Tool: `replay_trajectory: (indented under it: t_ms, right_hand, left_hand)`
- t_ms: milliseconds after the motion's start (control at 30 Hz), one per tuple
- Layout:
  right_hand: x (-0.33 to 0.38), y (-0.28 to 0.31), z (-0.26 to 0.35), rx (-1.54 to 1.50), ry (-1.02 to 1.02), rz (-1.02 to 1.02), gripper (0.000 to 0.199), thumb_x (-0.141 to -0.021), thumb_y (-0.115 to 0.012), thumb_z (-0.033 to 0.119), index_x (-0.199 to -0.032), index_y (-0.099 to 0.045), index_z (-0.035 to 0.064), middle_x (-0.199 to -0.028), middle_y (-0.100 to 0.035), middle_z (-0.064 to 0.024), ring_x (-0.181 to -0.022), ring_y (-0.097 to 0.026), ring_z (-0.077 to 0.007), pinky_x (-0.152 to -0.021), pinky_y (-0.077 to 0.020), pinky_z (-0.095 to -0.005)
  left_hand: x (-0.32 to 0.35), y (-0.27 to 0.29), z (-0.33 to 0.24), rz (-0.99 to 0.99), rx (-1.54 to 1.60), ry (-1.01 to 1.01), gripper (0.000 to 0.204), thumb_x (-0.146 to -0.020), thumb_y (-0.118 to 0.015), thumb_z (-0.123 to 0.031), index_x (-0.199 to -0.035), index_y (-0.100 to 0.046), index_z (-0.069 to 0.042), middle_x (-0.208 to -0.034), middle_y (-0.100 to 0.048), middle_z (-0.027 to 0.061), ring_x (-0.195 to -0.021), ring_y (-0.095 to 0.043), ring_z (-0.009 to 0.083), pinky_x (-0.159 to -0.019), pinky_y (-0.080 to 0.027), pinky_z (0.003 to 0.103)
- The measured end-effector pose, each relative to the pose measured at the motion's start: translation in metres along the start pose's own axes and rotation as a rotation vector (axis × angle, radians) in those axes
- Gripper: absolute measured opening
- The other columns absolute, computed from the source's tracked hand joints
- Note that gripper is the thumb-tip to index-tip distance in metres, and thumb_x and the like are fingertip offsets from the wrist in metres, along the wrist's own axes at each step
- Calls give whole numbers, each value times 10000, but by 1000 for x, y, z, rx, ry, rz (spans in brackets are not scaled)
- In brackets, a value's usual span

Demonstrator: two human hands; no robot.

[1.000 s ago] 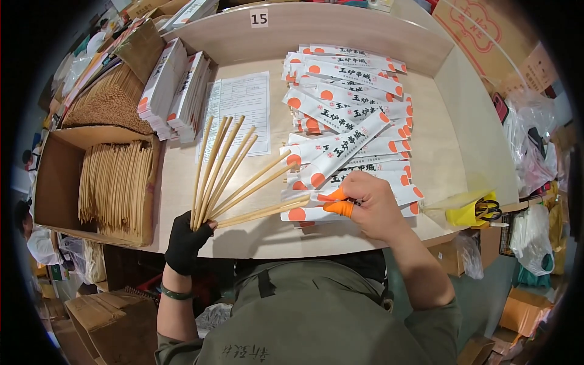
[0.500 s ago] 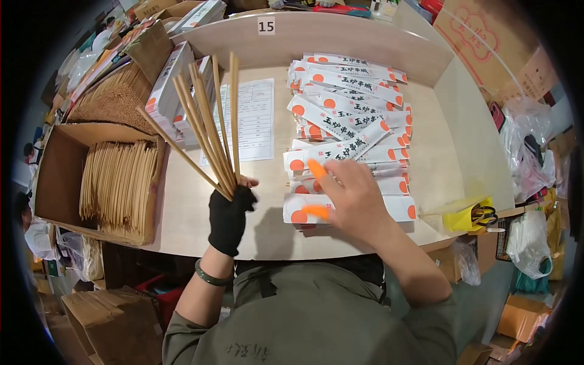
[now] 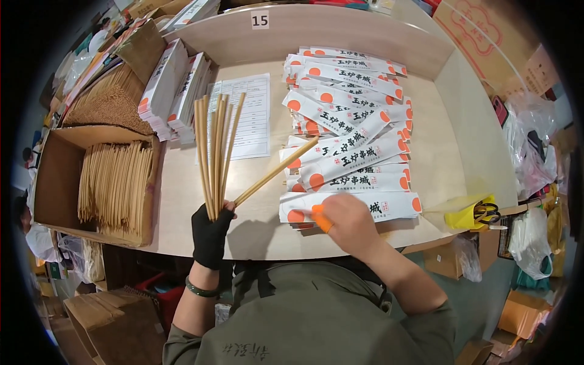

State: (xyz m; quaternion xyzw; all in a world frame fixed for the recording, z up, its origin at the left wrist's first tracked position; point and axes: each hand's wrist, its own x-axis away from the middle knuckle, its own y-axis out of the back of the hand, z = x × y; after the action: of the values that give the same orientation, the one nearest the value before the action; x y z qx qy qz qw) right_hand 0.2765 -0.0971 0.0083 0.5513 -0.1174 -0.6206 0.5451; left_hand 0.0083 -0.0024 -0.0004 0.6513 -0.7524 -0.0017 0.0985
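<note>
In my black-gloved left hand (image 3: 211,236) I grip a fan of wooden chopsticks (image 3: 215,155), most of them pointing away from me. A pair (image 3: 274,172) slants out to the right, its tips over the paper sleeves. My right hand (image 3: 348,224), with orange finger covers, is closed at the nearest white paper sleeve (image 3: 389,207), fingertips pinched near its left part; the hand hides some of it. Beyond lies an overlapping pile of sleeves with orange dots (image 3: 356,159), several with chopsticks inside, as far as the ends show.
At the left stands a cardboard box (image 3: 48,182) of loose chopsticks, with another bundle (image 3: 106,100) behind it. Stacks of sleeves (image 3: 164,85) and a printed sheet (image 3: 252,115) lie farther back. A yellow holder with scissors (image 3: 468,213) hangs at the right edge. Low panels (image 3: 328,30) border the table.
The chopsticks in my left hand have regrouped, and a pair now slants right. A sleeve has come onto the middle of the pile. My right hand's fingers have closed at the nearest sleeve.
</note>
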Motion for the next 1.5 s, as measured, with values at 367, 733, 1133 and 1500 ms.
replay_trajectory:
  t_ms: [367,733,1133,1500]
  right_hand:
    - [-27,36,-13,-747,-752,16,159,-761,-756,19,-750,-598,17,-715,-521,18,-643,-463,-59,-604,-413,-213]
    - [-68,-2,27,-27,120,150,204,-710,-727,140,-893,-669,73,-810,-600,-33,-731,-570,-218,-652,-473,-346]
    - [3,-3,3,124,136,179,196,-728,-658,35,-919,-633,-4,-884,-579,-92,-796,-579,-229,-661,-478,-337]
    - [-9,3,-4,-115,-121,12,162,-714,-732,53,-788,-594,10,-774,-543,-72,-689,-559,-213,-601,-467,-327]
  left_hand:
    - [4,47,-16,197,-81,101,93,-854,-640,-91,-885,-581,-26,-692,-586,30,-590,-507,72,-529,-386,204]
    - [5,-56,-42,250,566,-7,304,-957,-560,-276,-1121,-536,-21,-1020,-603,65,-946,-582,148,-858,-447,282]
    - [-14,-15,1,35,154,108,202,-943,-576,-193,-954,-622,4,-793,-627,56,-654,-522,72,-554,-381,202]
    - [-3,12,6,6,71,94,140,-898,-611,-169,-913,-585,-32,-708,-573,-4,-515,-407,19,-469,-286,170]
